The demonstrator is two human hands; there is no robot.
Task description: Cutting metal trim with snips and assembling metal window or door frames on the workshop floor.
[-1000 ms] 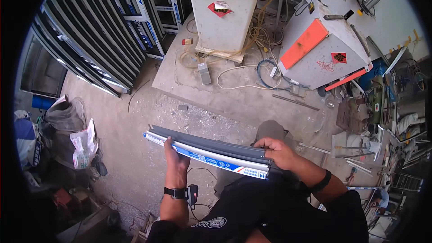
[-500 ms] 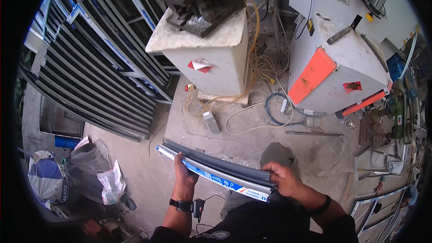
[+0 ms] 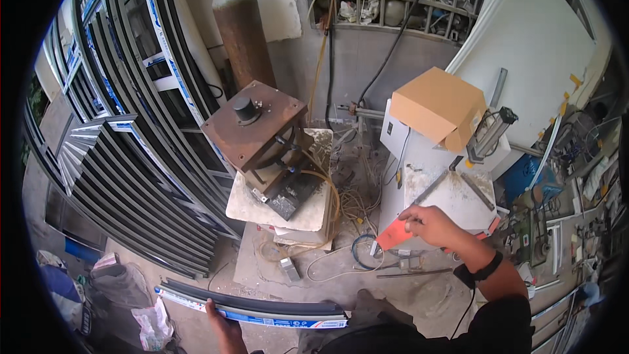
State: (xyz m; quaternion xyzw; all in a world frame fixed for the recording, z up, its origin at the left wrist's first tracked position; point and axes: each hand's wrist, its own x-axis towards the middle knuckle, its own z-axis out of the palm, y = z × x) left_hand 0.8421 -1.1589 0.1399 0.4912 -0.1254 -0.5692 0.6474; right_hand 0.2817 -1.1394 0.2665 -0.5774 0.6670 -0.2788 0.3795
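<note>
A stack of long dark metal profiles (image 3: 262, 307) with a blue and white film edge lies across the bottom of the view. My left hand (image 3: 221, 322) grips it from below near its middle. My right hand (image 3: 434, 224) is off the stack, raised with fingers loosely spread, in front of a white machine (image 3: 452, 190) with an orange-red panel (image 3: 393, 234). It holds nothing that I can see.
Dark window frames (image 3: 124, 151) lean stacked at the left. A rusty press (image 3: 259, 131) stands on a white block, a brown gas cylinder (image 3: 241, 26) behind it. A cardboard box (image 3: 439, 108) sits on the white machine. Cables (image 3: 341, 249) litter the concrete floor; bags (image 3: 124, 288) lie lower left.
My right hand has let go of the profile stack and lifted toward the white machine. The view has tilted up, showing the wall and cylinder. My left hand still holds the stack.
</note>
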